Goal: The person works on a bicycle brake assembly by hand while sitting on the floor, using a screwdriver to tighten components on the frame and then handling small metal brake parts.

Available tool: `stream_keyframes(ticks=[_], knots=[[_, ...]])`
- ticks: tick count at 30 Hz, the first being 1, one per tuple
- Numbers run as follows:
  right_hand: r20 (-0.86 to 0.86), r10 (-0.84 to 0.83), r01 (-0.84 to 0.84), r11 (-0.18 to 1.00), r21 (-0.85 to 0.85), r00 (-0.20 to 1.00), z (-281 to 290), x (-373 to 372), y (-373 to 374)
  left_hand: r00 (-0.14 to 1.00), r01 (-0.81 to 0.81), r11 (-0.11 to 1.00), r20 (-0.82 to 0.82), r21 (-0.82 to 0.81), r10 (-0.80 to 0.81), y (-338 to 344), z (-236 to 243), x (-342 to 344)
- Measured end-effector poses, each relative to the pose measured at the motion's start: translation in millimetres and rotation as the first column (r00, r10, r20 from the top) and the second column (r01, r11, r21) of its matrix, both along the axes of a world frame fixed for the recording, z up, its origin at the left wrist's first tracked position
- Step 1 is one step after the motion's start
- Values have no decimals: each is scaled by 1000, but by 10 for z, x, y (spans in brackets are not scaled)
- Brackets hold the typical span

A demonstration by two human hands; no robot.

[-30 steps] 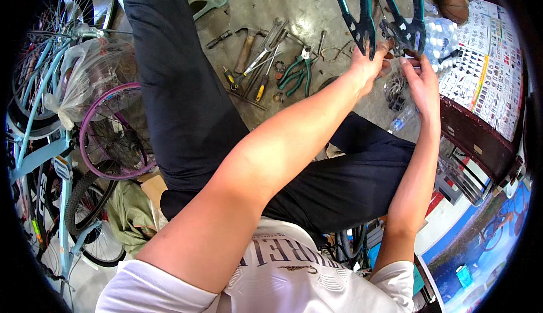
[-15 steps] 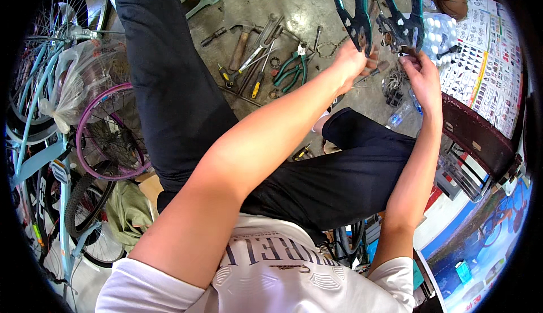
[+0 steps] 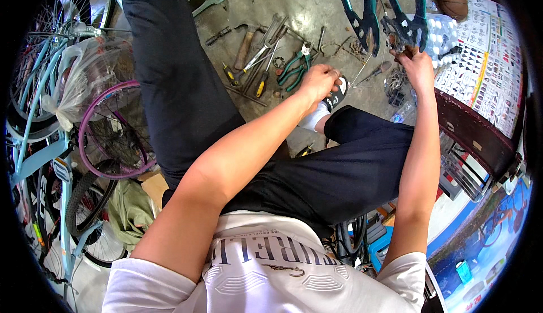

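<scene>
A dark teal bicycle frame (image 3: 370, 22) comes in at the top right, its fork-like metal ends pointing down at me. My right hand (image 3: 417, 68) is closed at the right-hand end, fingertips pinched against its lower tip; what they grip there is hidden. A small metal part (image 3: 391, 39) sits between the two ends. Nearer to me and to the left, my left hand (image 3: 322, 85) is closed with curled fingers, above my sandalled foot (image 3: 337, 95). From its fingertips a thin cable (image 3: 358, 75) runs slanting up toward the frame's left-hand end.
Tools lie on the concrete floor: a hammer (image 3: 244, 47), teal-handled pliers (image 3: 294, 70), a yellow screwdriver (image 3: 262, 84). Bicycles and a purple wheel rim (image 3: 83, 126) crowd the left side. At right stand a dark red case (image 3: 472, 132) and a printed sheet (image 3: 481, 58).
My left hand has drawn away from the frame, down and to the left, and the thin cable now shows stretched from it. My right hand has shifted slightly left at the frame end.
</scene>
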State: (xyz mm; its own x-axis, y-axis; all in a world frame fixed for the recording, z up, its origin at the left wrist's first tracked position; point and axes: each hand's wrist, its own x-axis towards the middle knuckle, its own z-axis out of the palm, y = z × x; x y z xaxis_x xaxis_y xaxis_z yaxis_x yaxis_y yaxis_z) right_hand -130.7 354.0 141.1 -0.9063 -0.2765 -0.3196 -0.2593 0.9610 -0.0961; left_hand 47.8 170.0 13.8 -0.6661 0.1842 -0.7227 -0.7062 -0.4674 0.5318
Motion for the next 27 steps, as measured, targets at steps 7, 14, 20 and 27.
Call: stream_keyframes(ticks=[7,14,20,27], knots=[[186,-118,183,905,-385,975,271,39,131,999,-33,999,32,-17,33,-190,-32,57],[164,-106,150,947,-285,981,89,-64,164,996,-8,998,91,-68,15,-215,-219,102],[-29,-34,35,999,19,999,47,-186,170,999,13,993,52,-117,-7,-248,-186,77],[216,-170,241,900,-364,961,-74,-138,569,995,45,987,92,-155,-31,-378,-239,187]])
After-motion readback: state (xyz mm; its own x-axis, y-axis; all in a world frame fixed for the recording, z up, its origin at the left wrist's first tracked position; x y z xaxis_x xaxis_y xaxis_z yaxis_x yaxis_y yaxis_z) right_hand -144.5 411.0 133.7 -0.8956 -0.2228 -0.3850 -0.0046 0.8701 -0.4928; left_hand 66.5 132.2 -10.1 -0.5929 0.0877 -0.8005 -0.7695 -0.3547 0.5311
